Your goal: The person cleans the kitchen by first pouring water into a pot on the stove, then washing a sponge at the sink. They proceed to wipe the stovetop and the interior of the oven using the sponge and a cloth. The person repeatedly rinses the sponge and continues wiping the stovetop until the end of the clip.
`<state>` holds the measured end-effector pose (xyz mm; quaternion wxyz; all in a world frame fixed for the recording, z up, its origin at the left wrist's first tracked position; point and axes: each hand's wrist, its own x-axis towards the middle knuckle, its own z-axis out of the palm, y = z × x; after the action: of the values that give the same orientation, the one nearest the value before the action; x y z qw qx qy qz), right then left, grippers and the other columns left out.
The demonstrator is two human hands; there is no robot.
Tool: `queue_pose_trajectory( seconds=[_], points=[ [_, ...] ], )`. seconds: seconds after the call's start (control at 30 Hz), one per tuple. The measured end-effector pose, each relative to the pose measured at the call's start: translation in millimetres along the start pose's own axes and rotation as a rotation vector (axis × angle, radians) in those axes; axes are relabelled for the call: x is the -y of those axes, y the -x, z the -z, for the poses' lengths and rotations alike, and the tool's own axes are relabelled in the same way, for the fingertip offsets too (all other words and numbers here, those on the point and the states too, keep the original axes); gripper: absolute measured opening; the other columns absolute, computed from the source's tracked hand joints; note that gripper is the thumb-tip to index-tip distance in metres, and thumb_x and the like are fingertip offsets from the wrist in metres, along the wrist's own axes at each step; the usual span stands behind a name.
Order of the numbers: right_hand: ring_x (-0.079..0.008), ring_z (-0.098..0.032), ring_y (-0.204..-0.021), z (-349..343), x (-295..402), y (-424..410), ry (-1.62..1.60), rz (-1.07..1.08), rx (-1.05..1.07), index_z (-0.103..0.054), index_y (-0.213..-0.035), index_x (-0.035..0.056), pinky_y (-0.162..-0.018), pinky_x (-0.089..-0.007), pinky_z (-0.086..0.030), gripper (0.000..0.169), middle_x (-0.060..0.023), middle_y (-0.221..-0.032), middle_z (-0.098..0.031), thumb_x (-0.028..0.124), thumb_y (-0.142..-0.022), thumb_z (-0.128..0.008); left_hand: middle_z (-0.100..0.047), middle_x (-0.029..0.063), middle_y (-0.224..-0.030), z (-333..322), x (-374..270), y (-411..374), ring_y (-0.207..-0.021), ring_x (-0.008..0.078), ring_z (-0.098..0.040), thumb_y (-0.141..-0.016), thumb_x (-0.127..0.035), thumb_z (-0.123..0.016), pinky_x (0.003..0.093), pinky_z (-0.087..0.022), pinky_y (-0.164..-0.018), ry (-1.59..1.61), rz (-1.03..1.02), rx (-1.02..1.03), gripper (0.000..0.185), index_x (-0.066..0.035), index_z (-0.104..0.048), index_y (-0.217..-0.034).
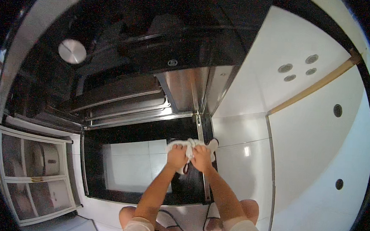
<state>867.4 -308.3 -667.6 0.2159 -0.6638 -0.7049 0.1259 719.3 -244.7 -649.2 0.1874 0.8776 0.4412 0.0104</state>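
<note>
A white cloth [190, 146] with a dark hanging loop lies bunched on the right part of a lowered oven door [133, 134], which has a dark frame around a glass pane. My left hand [177, 156] rests on the cloth's left side with fingers curled into it. Against its right side, my right hand [201, 156] grips the cloth beside the door's metal side edge. Part of the cloth sticks out past that edge. Both palms and the cloth's underside are hidden.
Behind the door is the open oven cavity [128, 107] with metal rails. A round metal knob [72, 51] sits on the glossy black front. At left stands a white-framed mesh cabinet [36, 179]. White panels with round vents [285, 68] rise at right. My feet in sandals [168, 224] are below the door.
</note>
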Motion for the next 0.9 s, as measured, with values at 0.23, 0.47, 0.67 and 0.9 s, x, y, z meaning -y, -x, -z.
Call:
queue_pose_trajectory(
  seconds=[0.23, 0.47, 0.67, 0.9],
  points=[
    [-0.0278, -0.046, -0.106, 15, 58, 131, -0.071, -0.177, 0.255, -0.061, -0.107, 0.0082, -0.083, -0.0453, -0.037, 0.039, -0.0076, -0.106, -0.050, 0.019, -0.069, -0.065, -0.055, 0.0161, -0.110, -19, -43, 118, -0.108, 0.0367, -0.048, -0.072, -0.027, -0.067, 0.0424, -0.045, -0.092, -0.003, 0.013, 0.377, 0.060, -0.004, -0.047, -0.124],
    [-0.0343, -0.052, -0.102, 29, 86, 191, -0.146, -0.311, 0.634, -0.061, -0.098, 0.0050, -0.086, -0.0478, -0.043, 0.030, -0.0135, -0.097, -0.055, 0.015, -0.070, -0.063, -0.063, 0.0188, -0.104, -56, -54, 212, -0.096, 0.0343, -0.061, -0.072, -0.031, -0.069, 0.0425, -0.048, -0.086, 0.308, -0.027, 0.459, 0.050, -0.004, -0.056, -0.112],
    [-0.0390, -0.053, -0.099, 71, 13, 119, -0.355, -0.422, -0.042, -0.059, -0.103, 0.0053, -0.086, -0.0458, -0.044, 0.027, -0.0188, -0.104, -0.057, 0.010, -0.076, -0.059, -0.061, 0.0257, -0.094, 52, -86, 86, -0.087, 0.0428, -0.060, -0.078, -0.027, -0.064, 0.0490, -0.048, -0.075, 0.519, 0.323, 0.241, 0.042, 0.002, -0.050, -0.106],
    [-0.0356, -0.047, -0.114, 22, -74, -74, -0.159, -0.273, -0.161, -0.053, -0.120, 0.0031, -0.099, -0.0466, -0.037, 0.047, -0.0180, -0.116, -0.055, 0.012, -0.074, -0.059, -0.042, 0.0252, -0.131, 51, -55, -79, -0.121, 0.0411, -0.040, -0.078, -0.016, -0.066, 0.0457, -0.039, -0.098, 0.265, -0.084, -0.221, 0.066, 0.002, -0.034, -0.132]
  ],
)
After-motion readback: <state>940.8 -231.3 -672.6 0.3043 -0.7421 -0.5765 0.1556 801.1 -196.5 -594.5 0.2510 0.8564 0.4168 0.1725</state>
